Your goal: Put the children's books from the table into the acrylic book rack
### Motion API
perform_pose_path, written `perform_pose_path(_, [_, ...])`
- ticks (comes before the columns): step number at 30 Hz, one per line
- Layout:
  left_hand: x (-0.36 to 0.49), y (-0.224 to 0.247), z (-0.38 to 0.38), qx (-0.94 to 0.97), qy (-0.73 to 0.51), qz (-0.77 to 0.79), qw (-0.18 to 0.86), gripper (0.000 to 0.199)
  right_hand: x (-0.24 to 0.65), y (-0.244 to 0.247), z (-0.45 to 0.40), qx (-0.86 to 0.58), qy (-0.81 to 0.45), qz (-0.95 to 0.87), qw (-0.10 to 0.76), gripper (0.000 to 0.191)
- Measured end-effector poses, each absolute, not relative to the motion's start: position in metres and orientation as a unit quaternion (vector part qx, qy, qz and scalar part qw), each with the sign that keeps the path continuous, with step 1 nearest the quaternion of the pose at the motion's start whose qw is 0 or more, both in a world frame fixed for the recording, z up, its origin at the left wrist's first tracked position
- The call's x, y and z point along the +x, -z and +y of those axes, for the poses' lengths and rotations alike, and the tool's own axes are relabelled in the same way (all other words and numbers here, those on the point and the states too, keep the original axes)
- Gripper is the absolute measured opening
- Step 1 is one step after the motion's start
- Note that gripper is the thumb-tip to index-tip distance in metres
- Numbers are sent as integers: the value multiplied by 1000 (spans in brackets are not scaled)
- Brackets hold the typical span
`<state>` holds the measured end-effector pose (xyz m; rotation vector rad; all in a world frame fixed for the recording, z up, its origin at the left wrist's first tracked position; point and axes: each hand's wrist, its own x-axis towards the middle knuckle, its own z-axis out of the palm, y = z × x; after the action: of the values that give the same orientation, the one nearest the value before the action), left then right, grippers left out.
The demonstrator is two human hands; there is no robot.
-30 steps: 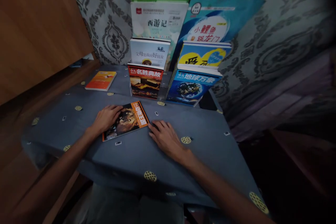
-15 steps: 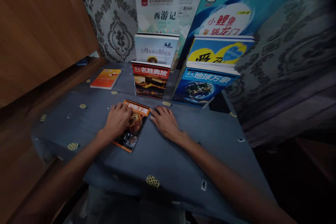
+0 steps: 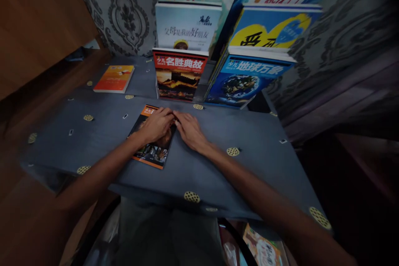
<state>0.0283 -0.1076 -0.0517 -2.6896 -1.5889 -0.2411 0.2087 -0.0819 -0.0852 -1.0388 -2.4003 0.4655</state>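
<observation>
Left hand (image 3: 158, 124) and right hand (image 3: 190, 132) meet at the book's (image 3: 156, 151) right edge, finger grip unclear: probably light, bendy, best held there!

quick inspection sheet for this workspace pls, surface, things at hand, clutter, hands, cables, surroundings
Surface: blue-grey cloth with yellow prints.
Things at hand: black-and-orange book, lying cover up, partly hidden.
Clutter: orange book lying at far left; upright books along the far side.
Hands: left hand over the black-and-orange book; right hand at its right edge, fingertips close together; grip unclear.
Cables: nothing seen.
Surroundings: patterned backdrop behind, wooden panel at left; right side dim.
</observation>
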Motion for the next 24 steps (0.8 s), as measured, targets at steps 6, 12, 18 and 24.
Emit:
perform_pose_path(6, [9, 46, -155, -894, 110, -429, -66, 36, 211, 89, -81, -388, -158, -877, 237, 43])
perform_pose_path(12, [-15, 52, -216, -914, 97, -385, -86, 47, 206, 82, -89, -412, -111, -883, 198, 48])
perform_pose_path(18, [-13, 67, -219, -913, 133, -386, 21, 42, 193, 80, -88, -411, -84, -895, 151, 47])
perform_pose_path(24, [-2, 75, -218, -898, 157, -396, 108, 39, 183, 76, -83, -416, -101, -892, 143, 44])
